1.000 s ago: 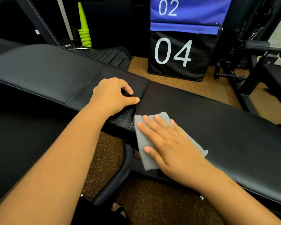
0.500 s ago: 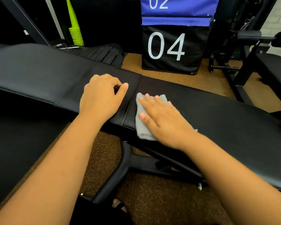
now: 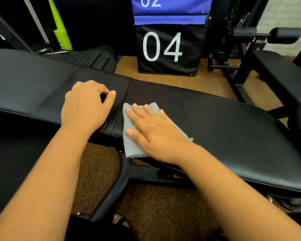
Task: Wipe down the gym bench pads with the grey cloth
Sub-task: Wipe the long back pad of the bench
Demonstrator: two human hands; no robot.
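Grey cloth (image 3: 134, 145) half hidden under flat right hand (image 3: 155, 131); left fingertips tucked.
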